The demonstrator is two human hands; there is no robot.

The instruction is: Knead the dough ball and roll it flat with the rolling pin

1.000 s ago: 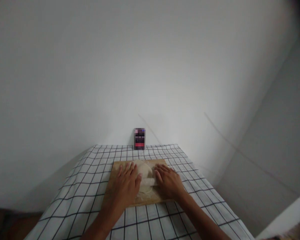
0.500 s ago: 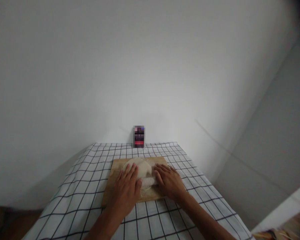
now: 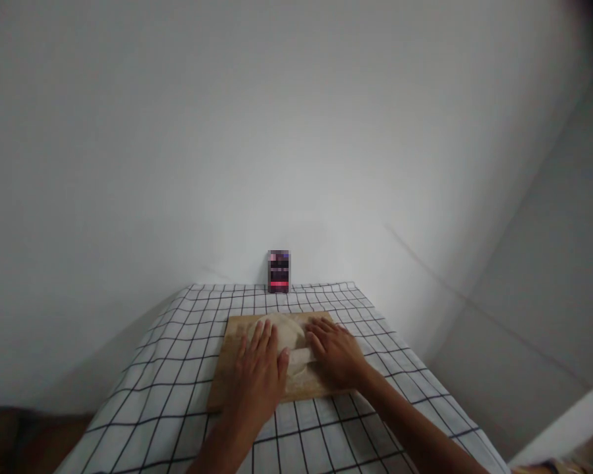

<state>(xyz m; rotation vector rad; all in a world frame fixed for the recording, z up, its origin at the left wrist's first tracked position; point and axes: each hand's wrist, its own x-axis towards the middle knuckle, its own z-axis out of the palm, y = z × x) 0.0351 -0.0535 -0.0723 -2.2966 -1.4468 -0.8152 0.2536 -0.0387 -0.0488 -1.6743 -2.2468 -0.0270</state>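
Left hand (image 3: 261, 368) and right hand (image 3: 337, 354) palms-down over pale rolling pin (image 3: 302, 357), fingers outstretched, not curled round it; flattened dough (image 3: 290, 332) lies under and beyond pin, on wooden board (image 3: 221, 383), cloth-covered worktop (image 3: 172, 372) below; equal pressure from both palms should keep thickness even

Our left hand (image 3: 259, 372) and right hand (image 3: 340, 355) are bare, with slim fingers (image 3: 264, 337); our forearms (image 3: 408, 421) are uncovered too, slender and smooth in outline as far as we see them.
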